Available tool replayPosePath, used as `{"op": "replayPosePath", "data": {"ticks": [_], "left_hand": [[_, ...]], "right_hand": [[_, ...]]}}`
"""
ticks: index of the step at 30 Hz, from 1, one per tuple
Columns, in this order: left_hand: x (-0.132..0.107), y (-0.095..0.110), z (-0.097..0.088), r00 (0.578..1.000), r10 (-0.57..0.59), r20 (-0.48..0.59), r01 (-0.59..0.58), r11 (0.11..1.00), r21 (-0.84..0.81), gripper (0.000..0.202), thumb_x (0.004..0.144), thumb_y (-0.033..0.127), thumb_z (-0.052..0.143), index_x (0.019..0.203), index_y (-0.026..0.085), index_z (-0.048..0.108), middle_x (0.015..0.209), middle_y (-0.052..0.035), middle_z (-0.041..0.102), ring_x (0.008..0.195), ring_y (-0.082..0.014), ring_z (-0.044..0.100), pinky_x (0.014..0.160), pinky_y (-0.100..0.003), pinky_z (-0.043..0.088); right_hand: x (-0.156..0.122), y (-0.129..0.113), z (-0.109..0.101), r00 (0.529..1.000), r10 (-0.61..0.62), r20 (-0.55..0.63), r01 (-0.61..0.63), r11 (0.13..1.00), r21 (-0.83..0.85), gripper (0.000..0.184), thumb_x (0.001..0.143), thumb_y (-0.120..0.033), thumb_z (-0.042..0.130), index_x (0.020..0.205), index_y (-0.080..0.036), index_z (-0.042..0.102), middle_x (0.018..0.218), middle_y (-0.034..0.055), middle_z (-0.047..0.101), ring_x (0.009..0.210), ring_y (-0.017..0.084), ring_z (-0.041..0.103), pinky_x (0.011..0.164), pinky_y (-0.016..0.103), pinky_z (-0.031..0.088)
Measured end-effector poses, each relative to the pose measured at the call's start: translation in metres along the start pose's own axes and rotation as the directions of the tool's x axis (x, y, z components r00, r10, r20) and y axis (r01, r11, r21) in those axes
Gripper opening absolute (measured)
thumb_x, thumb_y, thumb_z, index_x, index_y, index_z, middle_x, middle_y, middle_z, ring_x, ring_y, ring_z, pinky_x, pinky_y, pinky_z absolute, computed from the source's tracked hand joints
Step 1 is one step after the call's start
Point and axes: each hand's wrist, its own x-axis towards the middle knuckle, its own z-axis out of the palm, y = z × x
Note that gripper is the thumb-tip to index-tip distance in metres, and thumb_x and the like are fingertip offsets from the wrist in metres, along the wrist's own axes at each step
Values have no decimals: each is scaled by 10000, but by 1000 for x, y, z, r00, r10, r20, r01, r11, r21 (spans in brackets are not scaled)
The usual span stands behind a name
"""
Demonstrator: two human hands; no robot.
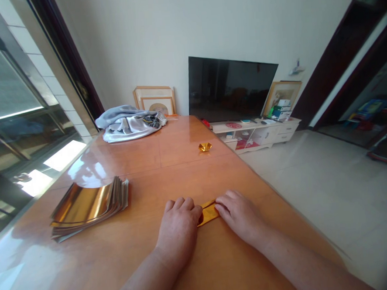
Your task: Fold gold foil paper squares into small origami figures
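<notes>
A narrow folded strip of gold foil paper (208, 215) lies on the wooden table between my two hands. My left hand (180, 220) is closed at its left end, the thumb against the paper. At the other end my right hand (235, 212) pinches the strip with its fingertips. Farther back on the table stands a small folded gold paper ingot (205, 147). Off to the left rests a curved stack of gold foil sheets (88, 201), apart from both hands.
The wooden table (169, 181) stretches away from me, its right edge beside a tiled floor (300, 182). Grey cloth (129, 125) is heaped at its far left end. Behind stand framed pictures (156, 101), a television (231, 88) and a white cabinet (261, 134).
</notes>
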Motion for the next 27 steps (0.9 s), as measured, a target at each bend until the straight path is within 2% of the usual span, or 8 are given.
{"op": "replayPosePath", "data": {"ticks": [7, 15, 18, 20, 22, 27], "left_hand": [[0, -2, -1, 1000, 26, 5, -26, 1000, -6, 182, 944, 226, 536, 844, 243, 687, 918, -55, 607, 900, -228, 511, 753, -375, 299], [1, -2, -5, 998, 46, 42, -46, 999, -19, 167, 936, 233, 552, 850, 250, 695, 919, -54, 619, 888, -228, 513, 749, -368, 303], [1, -3, -6, 998, 48, 43, -48, 999, -10, 158, 936, 245, 559, 852, 251, 693, 916, -51, 621, 896, -233, 513, 752, -374, 295], [0, -3, -6, 998, 50, 37, -50, 999, -5, 155, 937, 249, 561, 853, 252, 692, 915, -51, 621, 902, -235, 512, 752, -376, 291], [0, -3, -6, 998, 52, 31, -51, 999, -1, 164, 941, 248, 553, 852, 254, 691, 911, -51, 620, 900, -235, 511, 751, -376, 288], [-1, -2, -8, 998, 45, 31, -45, 999, -3, 184, 944, 254, 543, 841, 252, 695, 910, -52, 616, 887, -229, 516, 741, -371, 296]], "right_hand": [[-3, 5, 0, 1000, 5, 0, -5, 999, 48, 177, 975, -270, 530, 1005, -245, 703, 907, 43, 618, 882, 194, 583, 766, 295, 451], [-3, 7, -2, 997, 67, -37, -64, 996, 64, 126, 939, -298, 595, 843, -218, 611, 891, 27, 629, 874, 195, 582, 740, 295, 437], [-4, 5, -3, 996, 74, -56, -73, 997, 33, 103, 926, -295, 613, 989, -213, 615, 947, 36, 648, 903, 205, 590, 760, 306, 441], [-5, 4, -4, 998, 44, -52, -44, 999, 1, 231, 937, -283, 596, 1162, -230, 611, 1006, 45, 652, 950, 212, 593, 796, 313, 442], [-5, 3, -5, 1000, 12, -23, -13, 1000, -28, 266, 961, -279, 558, 1219, -273, 622, 996, 41, 643, 956, 207, 590, 796, 307, 438], [-6, 4, -6, 1000, -6, 26, 8, 998, -70, 209, 986, -306, 516, 1047, -290, 716, 904, 33, 599, 895, 192, 571, 746, 292, 416]]}}
